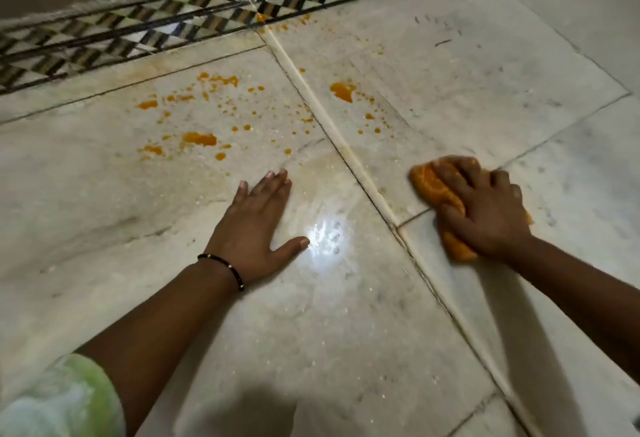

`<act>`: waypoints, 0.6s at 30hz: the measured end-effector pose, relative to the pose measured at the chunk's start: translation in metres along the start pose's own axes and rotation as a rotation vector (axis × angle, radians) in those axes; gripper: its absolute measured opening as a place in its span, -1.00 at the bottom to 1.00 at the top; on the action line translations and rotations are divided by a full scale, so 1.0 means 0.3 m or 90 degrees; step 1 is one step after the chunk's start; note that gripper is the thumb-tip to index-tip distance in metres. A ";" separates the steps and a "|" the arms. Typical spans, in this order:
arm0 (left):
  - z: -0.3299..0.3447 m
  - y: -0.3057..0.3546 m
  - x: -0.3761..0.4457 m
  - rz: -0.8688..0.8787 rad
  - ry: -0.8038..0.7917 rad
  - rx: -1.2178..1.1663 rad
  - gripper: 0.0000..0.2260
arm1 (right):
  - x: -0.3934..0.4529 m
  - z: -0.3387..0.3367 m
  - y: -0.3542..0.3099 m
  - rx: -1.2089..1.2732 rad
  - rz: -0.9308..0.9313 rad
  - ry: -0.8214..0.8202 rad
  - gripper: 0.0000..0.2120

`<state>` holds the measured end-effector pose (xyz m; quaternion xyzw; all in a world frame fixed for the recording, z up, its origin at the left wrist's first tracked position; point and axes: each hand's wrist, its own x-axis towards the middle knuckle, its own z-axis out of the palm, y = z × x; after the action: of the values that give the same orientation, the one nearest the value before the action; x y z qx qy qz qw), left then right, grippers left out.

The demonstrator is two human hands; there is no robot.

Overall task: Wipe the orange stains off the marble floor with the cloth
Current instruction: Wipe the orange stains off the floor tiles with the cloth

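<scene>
Soft, limp cloth [437, 194], bunched and pressed flat beneath the clamped right hand [485, 208], nearside of the orange stains [199, 138]; left hand [258, 228] splayed.

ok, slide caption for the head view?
Right hand presses orange cloth on marble floor; orange stains remain.

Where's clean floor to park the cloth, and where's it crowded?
Free: bare marble between the left hand and the right hand pressing the cloth; also the slab beyond and right of the cloth. Crowded: orange stains ahead of the left hand, toward the patterned border.
</scene>
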<state>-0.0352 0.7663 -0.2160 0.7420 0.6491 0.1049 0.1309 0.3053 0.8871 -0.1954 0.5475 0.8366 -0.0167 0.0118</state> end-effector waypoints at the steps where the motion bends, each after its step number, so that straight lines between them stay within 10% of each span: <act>1: 0.005 -0.002 0.008 0.002 -0.008 0.015 -0.18 | 0.074 0.000 -0.027 0.002 0.049 0.009 -0.33; 10: 0.024 0.006 0.019 -0.008 -0.021 0.069 -0.22 | 0.125 0.015 -0.263 -0.007 -0.237 -0.005 -0.35; 18: 0.027 0.009 0.021 -0.010 -0.028 0.075 -0.23 | 0.445 -0.002 -0.095 0.011 0.099 -0.055 -0.28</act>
<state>-0.0292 0.7717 -0.2230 0.7453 0.6570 0.0491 0.1023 0.2258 0.9980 -0.1995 0.6099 0.7899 -0.0466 0.0441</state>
